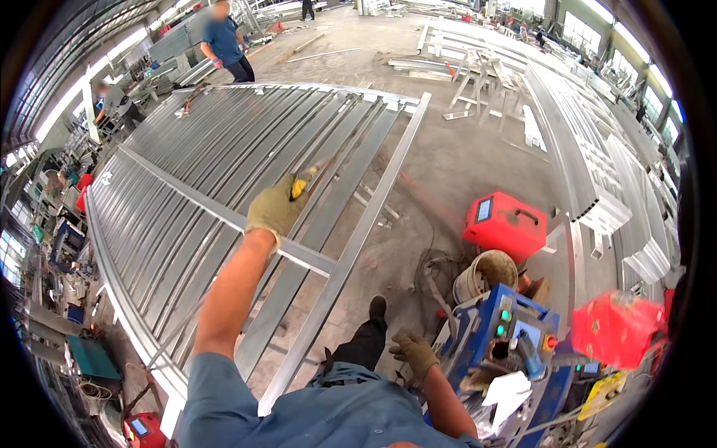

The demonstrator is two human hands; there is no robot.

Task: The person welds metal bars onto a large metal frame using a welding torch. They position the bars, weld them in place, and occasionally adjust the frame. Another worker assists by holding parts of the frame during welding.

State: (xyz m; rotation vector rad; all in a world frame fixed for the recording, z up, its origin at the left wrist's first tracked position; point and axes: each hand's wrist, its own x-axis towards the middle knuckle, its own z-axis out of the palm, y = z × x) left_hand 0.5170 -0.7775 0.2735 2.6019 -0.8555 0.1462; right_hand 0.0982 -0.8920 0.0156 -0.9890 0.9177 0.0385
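Note:
My left hand (pixel 275 207), in a tan work glove, reaches out over a large metal frame (pixel 196 196) filled with rows of grey slats. Its fingers are closed round a small yellow-and-black hand tool (pixel 300 184); the kind is hard to make out. The tool is above the slats close to the frame's cross bar (pixel 224 214). Low beside my body hangs my right hand (pixel 414 354), gloved too, with nothing in it and its fingers loosely apart. Nearest to it is a blue machine cart (pixel 489 328).
A red machine box (pixel 506 226) stands behind a dirty white bucket (pixel 485 275) at right, with cables on the floor. Another red box (pixel 618 328) is at far right. Long metal profiles (pixel 579 160) are stacked beyond. A co-worker (pixel 226 43) stands past the frame's far edge.

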